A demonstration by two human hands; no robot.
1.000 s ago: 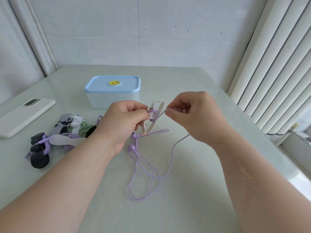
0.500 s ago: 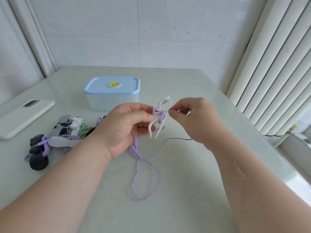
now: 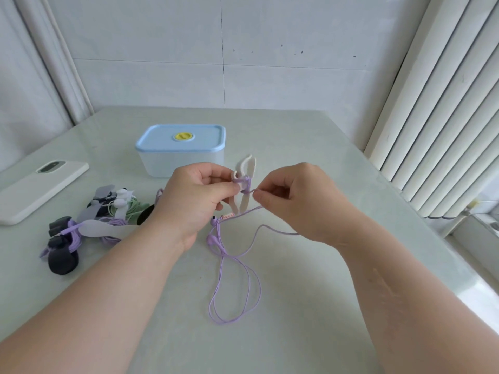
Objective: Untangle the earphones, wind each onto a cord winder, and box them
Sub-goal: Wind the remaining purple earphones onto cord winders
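Both bare forearms reach in from the near edge and angle toward each other over the pale counter (image 3: 297, 341). Between them the slack of the purple earphones (image 3: 223, 322) lies in long loose loops on the counter. The cord climbs past the two earbuds (image 3: 211, 238), which rest just beside the left wrist, toward the hands. The left hand (image 3: 197, 201) is held palm inward with its fingers curled. Its thumb and fingertips pinch the waist of a white cord winder (image 3: 244, 182), which stands nearly upright above the counter with its forked end on top. A few turns of purple cord already wrap its middle. The right hand (image 3: 294, 201) sits just beside the winder with its knuckles up. Its thumb and forefinger pinch the cord close to the wrapped part, and the other fingers are curled under. Left of the left arm lies a heap of other earphones and winders (image 3: 89, 225) in black, grey, purple and green. Farther left is a white phone (image 3: 40, 190), lying flat. Beyond the hands stands the box (image 3: 181, 160), its blue lid (image 3: 162, 139) on. A tiled wall (image 3: 243, 49) rises behind, with vertical blinds (image 3: 445, 103) at the right.
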